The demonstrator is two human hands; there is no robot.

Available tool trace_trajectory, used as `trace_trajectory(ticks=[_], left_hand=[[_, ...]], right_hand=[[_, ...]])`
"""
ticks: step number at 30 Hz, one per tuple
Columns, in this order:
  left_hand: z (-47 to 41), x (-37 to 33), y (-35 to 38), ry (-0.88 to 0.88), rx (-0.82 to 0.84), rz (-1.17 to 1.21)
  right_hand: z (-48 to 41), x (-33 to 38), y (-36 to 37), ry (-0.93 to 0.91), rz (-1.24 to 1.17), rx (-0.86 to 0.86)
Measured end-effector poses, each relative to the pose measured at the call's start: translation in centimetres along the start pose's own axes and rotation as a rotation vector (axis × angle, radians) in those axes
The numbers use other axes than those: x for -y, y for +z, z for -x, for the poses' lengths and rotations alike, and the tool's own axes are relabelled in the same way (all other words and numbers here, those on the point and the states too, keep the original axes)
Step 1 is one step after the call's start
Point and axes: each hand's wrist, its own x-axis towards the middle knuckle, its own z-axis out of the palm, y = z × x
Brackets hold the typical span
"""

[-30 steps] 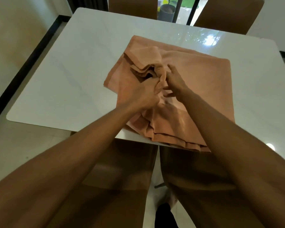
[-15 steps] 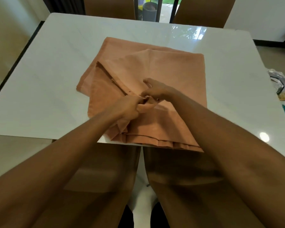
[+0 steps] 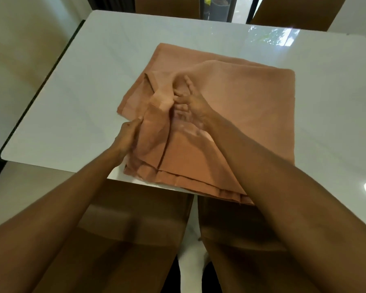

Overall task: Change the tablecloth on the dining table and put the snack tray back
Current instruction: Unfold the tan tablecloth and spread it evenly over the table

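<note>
Fingers [image 3: 136,122] of our left hand [image 3: 126,137] grip a tablecloth [image 3: 245,102] fold, right hand [image 3: 195,108] beside them unreadable; we judge unfolding next needs layers separated.

- Folded tablecloth [image 3: 251,106] on table [image 3: 72,102], centre-front, its near hem hanging over the table's front edge.
- L hand [image 3: 127,136] on cloth's left part, R hand [image 3: 194,106] mid-cloth.
- 2 chairs [image 3: 167,5] behind table.

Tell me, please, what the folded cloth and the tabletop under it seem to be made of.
The tablecloth looks like soft woven fabric, matte peach-orange: it drapes in loose folds and shows stitched hems. The table has a glossy white top with faint grey veining and bright reflections, so perhaps polished marble or a marble-look slab.
</note>
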Motion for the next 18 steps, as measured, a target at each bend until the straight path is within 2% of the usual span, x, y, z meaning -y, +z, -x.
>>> trace_trajectory(ticks=[1,4,6,9,11,14,18], left_hand=[[-0.8,0.2,-0.4,-0.021,0.001,0.015],[-3.3,0.2,-1.8,-0.04,0.046,0.007],[-4.2,0.2,-1.8,-0.044,0.115,0.029],[-4.8,-0.4,-2.0,-0.044,0.194,0.132],[-5.5,-0.6,-2.3,-0.07,0.279,0.28],[-5.7,-2.6,-2.1,-0.091,0.438,0.399],[-6.1,-4.1,0.4,0.147,0.374,-0.06]], right_hand=[[-0.4,-0.4,0.1,0.022,0.117,0.018],[-2.1,-4.2,0.0,-0.115,0.825,0.045],[-2.4,-6.7,0.2,-0.149,1.029,-0.105],[-2.8,-7.5,1.7,-0.18,0.956,-0.426],[-3.0,-7.0,2.3,-0.124,0.791,-0.465],[-3.1,-5.7,3.3,-0.049,0.49,-0.392],[-3.2,-3.5,2.9,0.077,0.326,-0.323]])
